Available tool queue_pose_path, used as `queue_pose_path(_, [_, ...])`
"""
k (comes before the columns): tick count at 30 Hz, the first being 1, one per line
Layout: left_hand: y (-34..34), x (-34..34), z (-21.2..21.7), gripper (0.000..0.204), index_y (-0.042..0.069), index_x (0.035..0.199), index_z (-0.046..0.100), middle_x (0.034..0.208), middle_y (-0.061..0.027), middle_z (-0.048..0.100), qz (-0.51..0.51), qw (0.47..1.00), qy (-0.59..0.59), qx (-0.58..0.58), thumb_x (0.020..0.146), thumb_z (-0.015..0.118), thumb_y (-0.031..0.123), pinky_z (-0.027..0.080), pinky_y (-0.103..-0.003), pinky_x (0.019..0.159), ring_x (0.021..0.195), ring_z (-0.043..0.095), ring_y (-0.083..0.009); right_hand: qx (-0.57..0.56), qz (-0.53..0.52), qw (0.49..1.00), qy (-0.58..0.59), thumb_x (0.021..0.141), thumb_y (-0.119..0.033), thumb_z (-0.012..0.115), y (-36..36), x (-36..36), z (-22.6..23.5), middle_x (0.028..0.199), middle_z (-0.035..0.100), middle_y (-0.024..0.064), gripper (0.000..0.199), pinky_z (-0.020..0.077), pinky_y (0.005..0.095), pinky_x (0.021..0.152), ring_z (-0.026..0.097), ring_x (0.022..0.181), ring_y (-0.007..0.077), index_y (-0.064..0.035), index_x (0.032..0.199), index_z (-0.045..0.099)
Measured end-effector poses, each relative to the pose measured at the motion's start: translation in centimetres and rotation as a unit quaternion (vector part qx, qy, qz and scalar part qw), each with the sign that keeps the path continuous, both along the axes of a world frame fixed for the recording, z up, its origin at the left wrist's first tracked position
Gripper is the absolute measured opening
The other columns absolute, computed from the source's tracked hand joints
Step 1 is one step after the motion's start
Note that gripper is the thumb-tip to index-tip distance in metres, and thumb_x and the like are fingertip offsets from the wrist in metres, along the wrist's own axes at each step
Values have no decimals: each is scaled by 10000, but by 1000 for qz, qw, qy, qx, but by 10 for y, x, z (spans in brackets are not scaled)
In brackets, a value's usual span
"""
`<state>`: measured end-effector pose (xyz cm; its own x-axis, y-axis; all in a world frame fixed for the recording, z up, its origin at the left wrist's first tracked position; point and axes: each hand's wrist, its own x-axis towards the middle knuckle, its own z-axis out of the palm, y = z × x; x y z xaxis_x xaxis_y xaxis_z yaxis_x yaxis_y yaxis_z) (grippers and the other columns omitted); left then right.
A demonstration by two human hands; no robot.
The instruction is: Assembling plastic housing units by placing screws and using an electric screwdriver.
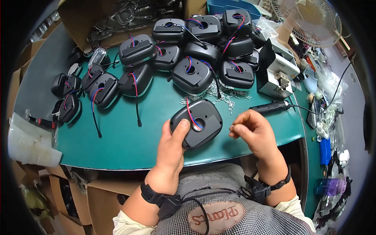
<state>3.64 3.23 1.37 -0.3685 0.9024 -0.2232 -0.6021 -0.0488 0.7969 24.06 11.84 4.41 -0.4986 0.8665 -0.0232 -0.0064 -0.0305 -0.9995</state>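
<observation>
A rounded black plastic housing (197, 122), flat-faced with a round hole near its middle and a red and a blue wire looping out of that hole, sits just above the near edge of the green tabletop (117, 141). The left hand (172, 143) grips it from the seven o'clock side: the thumb lies across the face just short of the hole, and the other fingers are wrapped underneath, out of sight. The tilt turns the holed face up toward the camera, seemingly to keep the opening reachable.

At three o'clock from the housing, close but apart from it, the right hand (250, 131) hovers with its fingers (235, 129) pinched together on something tiny and pale, probably one of the small metal pieces; it is too small to tell for sure. The pinch points toward the housing's right edge.

At twelve o'clock, a scatter of small silvery sleeves or screws (219, 96) lies within easy reach. At two o'clock a black electric screwdriver (270, 107) rests on its side with its cord trailing right, just beyond the right hand. Behind it stands a grey screw-feeder box (276, 72). Farther back, from ten to one o'clock, a heap of matching black housings (196, 51) with the same red and blue wires crowds the tabletop, and a white fan (309, 19) stands at the far right corner.
</observation>
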Motion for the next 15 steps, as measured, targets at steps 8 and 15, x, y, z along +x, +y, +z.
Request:
queue_pose_path(8, [3, 6, 1, 489, 11, 1283, 447, 1144, -97, 603, -46, 997, -58, -26, 945, 655, 296, 535, -316, 848, 1013, 619, -165, 203, 81, 972, -89, 818, -59, 738, -28, -26, 19, 768, 669, 69, 97, 524, 294, 621, 664, 719, 177, -27, 889, 681])
queue_pose_path(15, [3, 13, -2, 466, -1, 1238, 473, 1096, -84, 610, -38, 997, -62, -19, 934, 672, 291, 518, -308, 833, 987, 603, -143, 610, 27, 789, -62, 689, -169, 800, -29, -43, -7, 784, 543, -3, 263, 406, 318, 583, 526, 649, 174, -111, 924, 697])
